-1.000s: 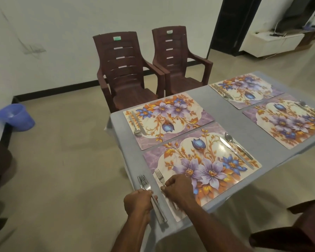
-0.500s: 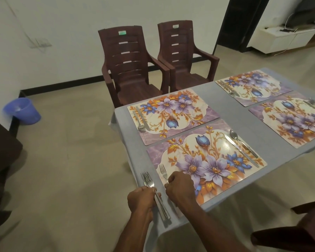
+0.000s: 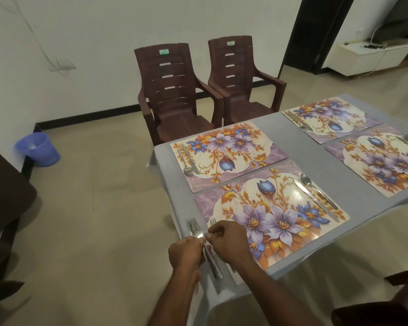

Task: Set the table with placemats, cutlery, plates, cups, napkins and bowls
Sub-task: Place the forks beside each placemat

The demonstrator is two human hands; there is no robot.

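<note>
Several floral placemats lie on the grey table [image 3: 299, 151]. At the left edge of the near placemat [image 3: 272, 215], my left hand [image 3: 186, 252] grips a bundle of forks [image 3: 194, 228], tines pointing away. My right hand [image 3: 229, 241] pinches a single fork [image 3: 213, 221] lying on that mat's left end, its handle hidden under the hand. A knife [image 3: 313, 198] and a spoon [image 3: 318, 190] lie on the mat's right end. The far-left placemat [image 3: 226, 151] carries a knife and spoon [image 3: 187, 162].
Two brown plastic chairs [image 3: 174, 90] stand at the table's far side. A blue bucket [image 3: 37, 149] sits on the floor by the wall. Two more placemats [image 3: 384, 165] with cutlery lie to the right. Dark furniture edges show at the left and lower right.
My head has drifted left, shifting the scene right. My right hand has slid slightly back along the single fork toward my left hand. The fork bundle stays in my left hand.
</note>
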